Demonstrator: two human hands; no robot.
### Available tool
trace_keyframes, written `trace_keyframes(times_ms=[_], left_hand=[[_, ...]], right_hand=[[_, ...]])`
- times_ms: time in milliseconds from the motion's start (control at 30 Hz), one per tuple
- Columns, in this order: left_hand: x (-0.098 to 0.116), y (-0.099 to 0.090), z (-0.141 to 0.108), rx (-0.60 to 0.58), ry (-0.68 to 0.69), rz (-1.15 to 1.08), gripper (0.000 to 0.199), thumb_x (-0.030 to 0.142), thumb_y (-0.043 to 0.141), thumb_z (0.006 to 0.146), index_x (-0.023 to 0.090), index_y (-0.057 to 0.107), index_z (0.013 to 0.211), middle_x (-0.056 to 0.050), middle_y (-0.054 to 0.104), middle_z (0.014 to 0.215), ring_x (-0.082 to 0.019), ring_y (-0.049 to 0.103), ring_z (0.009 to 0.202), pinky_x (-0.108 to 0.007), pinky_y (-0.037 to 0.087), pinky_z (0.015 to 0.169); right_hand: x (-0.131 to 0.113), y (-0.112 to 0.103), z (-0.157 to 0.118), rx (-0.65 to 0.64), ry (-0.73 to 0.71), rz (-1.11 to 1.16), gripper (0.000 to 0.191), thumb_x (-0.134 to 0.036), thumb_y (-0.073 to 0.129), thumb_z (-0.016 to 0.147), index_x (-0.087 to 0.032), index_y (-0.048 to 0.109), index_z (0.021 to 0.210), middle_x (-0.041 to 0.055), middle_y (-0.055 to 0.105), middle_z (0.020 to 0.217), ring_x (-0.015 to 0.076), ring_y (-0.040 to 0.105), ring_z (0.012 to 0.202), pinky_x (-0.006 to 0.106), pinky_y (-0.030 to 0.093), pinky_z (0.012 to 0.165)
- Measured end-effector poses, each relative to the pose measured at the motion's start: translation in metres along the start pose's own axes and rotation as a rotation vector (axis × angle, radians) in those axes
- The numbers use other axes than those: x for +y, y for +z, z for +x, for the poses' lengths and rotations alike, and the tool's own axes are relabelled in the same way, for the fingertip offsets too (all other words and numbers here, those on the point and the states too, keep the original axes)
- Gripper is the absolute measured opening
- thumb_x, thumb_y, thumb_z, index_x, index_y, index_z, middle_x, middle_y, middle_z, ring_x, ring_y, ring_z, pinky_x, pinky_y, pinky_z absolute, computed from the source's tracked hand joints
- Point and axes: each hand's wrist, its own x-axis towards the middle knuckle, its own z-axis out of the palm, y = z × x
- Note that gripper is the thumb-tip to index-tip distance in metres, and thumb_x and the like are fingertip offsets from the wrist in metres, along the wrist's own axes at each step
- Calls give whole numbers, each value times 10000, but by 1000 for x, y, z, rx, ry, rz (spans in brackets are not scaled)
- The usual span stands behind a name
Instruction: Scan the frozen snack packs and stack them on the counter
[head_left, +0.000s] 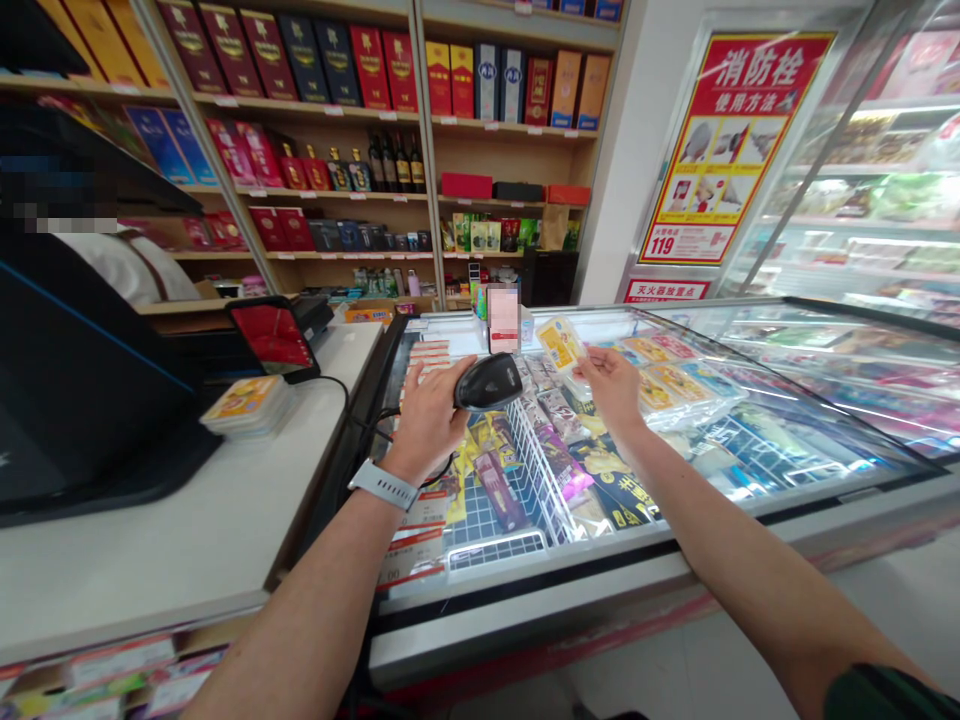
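My left hand (431,415) is wrapped round a black handheld scanner (489,382) above the glass-topped freezer (450,607). Between the thumb and fingers of my right hand (611,385) is a flat clear pack with a yellow label (561,345), just right of the scanner. More yellow and orange packs (675,385) lie beyond my right wrist. Below the scanner, a white wire basket (544,470) and several wrapped items show through the glass.
At left, a stack of yellow-labelled packs (247,405) stands on the counter (150,560) beside a small screen (274,335) and a large black monitor (82,350). A black cable runs towards the scanner. A person's white sleeve (127,265) shows behind the monitor. Shelves (360,200) line the back.
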Motion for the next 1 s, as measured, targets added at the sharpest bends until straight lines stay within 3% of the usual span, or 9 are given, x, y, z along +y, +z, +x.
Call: trace_keyframes(times_ms=[1000], left_hand=[[5,-5,1,-10,-16,-12,549,142,537,816,220,508,1359,-76,661,1305,-257,601,1203,-493,238,1171]], right_hand=[[-1,1,-1,-15,11,4,426,-542,735,680,-192,627,897,41,713,811,182,691,679,380,607,702]])
